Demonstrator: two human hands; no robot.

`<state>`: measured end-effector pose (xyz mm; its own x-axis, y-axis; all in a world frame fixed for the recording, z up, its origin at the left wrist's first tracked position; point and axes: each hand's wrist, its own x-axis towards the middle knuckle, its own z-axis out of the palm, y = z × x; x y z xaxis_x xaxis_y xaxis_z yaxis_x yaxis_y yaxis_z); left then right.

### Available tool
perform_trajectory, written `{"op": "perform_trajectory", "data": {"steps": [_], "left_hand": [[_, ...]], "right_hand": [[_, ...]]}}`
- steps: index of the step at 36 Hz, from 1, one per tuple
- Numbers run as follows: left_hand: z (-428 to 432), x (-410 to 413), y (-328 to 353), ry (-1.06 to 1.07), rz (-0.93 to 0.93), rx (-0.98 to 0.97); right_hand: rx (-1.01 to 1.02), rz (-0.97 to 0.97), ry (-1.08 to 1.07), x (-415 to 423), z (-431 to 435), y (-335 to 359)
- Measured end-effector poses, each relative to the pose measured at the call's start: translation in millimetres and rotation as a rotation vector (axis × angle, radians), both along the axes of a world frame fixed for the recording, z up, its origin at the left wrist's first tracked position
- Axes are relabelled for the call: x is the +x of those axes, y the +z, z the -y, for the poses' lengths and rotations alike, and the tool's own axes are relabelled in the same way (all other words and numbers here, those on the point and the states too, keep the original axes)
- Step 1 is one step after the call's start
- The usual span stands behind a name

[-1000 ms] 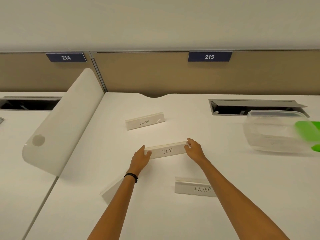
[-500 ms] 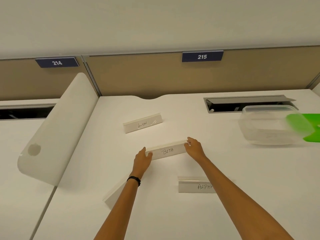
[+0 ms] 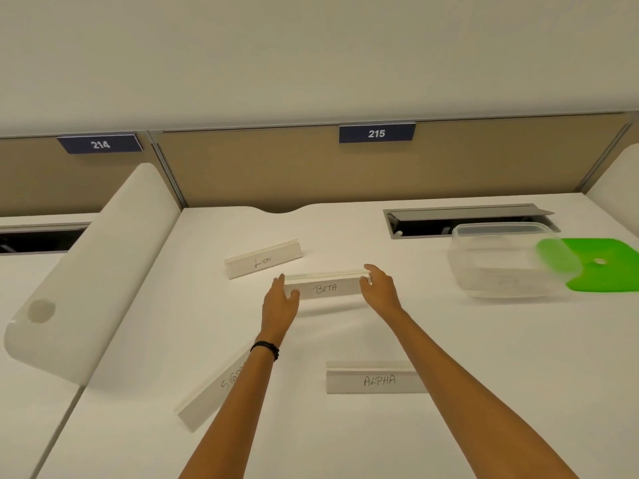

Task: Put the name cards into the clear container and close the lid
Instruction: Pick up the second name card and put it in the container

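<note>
I hold the white BETA name card (image 3: 325, 288) by its two ends, my left hand (image 3: 280, 299) on the left end and my right hand (image 3: 378, 288) on the right end. It hangs a little above the desk, with a shadow under it. Behind it stands the LION card (image 3: 264, 259). The ALPHA card (image 3: 375, 380) stands nearer, under my right forearm. A fourth card (image 3: 214, 392) lies at an angle, partly hidden by my left forearm. The clear container (image 3: 501, 261) sits open at the right, its green lid (image 3: 601, 264) lying beside it.
A white curved divider (image 3: 93, 267) rises along the desk's left side. An open cable tray (image 3: 466, 221) lies behind the container. Tan partition panels with signs 214 (image 3: 100, 144) and 215 (image 3: 377, 133) close the back. Another divider edge (image 3: 619, 181) shows at the far right.
Both hands have lifted the BETA card off the desk and levelled it. The view has shifted so the container and lid show more fully.
</note>
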<state>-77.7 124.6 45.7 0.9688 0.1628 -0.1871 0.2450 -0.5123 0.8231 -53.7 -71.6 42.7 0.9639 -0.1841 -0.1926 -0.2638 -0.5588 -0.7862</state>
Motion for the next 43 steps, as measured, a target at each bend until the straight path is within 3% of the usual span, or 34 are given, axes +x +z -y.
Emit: {"op": "perform_trajectory", "data": {"steps": [17,43], "left_hand": [[112.2,14.0,33.1,-0.081,0.120,0.015],[300.3,43.5,67.2,-0.204,0.231,-0.028]], "right_hand": [[-0.089,0.168,-0.014,-0.7,115.2,42.8],[-0.101,0.245,-0.223,9.9,290.7,53.2]]}}
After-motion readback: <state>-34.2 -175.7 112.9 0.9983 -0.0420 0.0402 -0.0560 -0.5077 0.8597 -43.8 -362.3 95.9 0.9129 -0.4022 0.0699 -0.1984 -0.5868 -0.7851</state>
